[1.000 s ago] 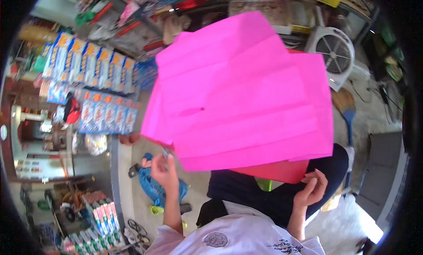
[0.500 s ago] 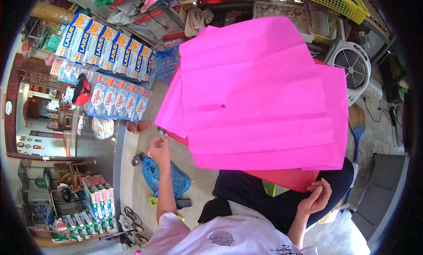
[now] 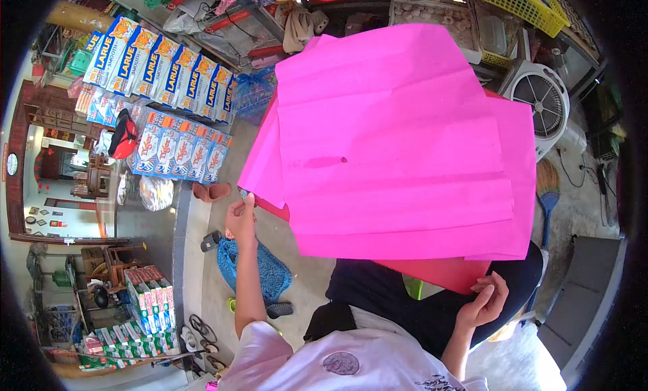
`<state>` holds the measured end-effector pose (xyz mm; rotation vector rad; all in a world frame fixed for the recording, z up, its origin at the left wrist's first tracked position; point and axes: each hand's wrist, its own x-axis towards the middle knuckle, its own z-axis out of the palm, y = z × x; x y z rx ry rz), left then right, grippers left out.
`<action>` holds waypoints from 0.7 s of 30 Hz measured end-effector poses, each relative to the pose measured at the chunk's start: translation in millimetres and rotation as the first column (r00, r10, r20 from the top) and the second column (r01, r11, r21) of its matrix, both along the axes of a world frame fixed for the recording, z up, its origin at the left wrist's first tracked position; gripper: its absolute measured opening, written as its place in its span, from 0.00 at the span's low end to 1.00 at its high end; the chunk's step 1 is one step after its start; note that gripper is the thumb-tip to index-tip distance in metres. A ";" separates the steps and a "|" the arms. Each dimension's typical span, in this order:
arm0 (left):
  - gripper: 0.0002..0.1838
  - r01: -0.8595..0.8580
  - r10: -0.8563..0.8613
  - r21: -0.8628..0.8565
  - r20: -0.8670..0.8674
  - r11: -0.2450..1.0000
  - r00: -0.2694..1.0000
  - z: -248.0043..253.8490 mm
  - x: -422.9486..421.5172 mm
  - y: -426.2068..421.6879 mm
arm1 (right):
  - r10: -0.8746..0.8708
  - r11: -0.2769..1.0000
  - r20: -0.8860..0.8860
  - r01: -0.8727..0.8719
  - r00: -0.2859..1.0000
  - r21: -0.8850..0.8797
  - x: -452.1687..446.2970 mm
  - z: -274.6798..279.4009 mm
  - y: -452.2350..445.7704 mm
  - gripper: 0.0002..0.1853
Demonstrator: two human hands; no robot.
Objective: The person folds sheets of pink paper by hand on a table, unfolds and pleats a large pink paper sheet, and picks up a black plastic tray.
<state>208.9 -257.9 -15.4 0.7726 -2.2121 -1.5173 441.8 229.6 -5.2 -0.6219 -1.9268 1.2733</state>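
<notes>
Large sheets of bright pink paper (image 3: 391, 148) lie overlapping on a red tabletop (image 3: 449, 275), with creases across them and a small dark spot near the middle. My left hand (image 3: 241, 219) is at the left corner of the sheets, thumb and fingers pinched together on a small object too little to make out. Whether it touches the paper cannot be told. By the table's near right edge, over my dark trousers, rests my right hand (image 3: 483, 302), palm partly up, fingers loosely curled and apart, with nothing in it.
Stacked beer cartons (image 3: 169, 73) stand at the left. A blue woven bag (image 3: 260, 273) and brown slippers (image 3: 211, 192) lie on the floor. To the right are a white fan (image 3: 540, 104), a broom (image 3: 548, 192) and a grey panel (image 3: 584, 303).
My left hand has risen slightly, closer to the left corner of the pink paper. The right hand stays nearly where it was, and the sheets look unchanged.
</notes>
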 end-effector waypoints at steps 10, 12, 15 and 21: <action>0.21 0.077 -0.074 0.016 -0.106 0.997 0.992 -9.7 23.4 1.0 | 0.002 1.000 0.003 -0.002 1.000 -0.010 0.8 -2.8 -0.5 0.17; 0.22 0.056 -0.056 -0.013 -0.063 0.998 0.996 -10.5 26.4 -2.1 | 0.002 1.000 0.005 -0.002 1.000 -0.013 -0.9 -1.4 -1.4 0.17; 0.21 0.051 -0.055 -0.039 -0.086 0.998 0.995 -20.2 19.1 -6.7 | 0.041 0.999 0.037 -0.040 0.998 -0.024 -1.3 6.2 -0.6 0.17; 0.24 0.034 -0.047 -0.090 -0.143 0.995 0.989 -27.5 14.7 -1.9 | 0.074 0.997 0.014 -0.074 0.997 0.019 -3.1 9.4 1.4 0.14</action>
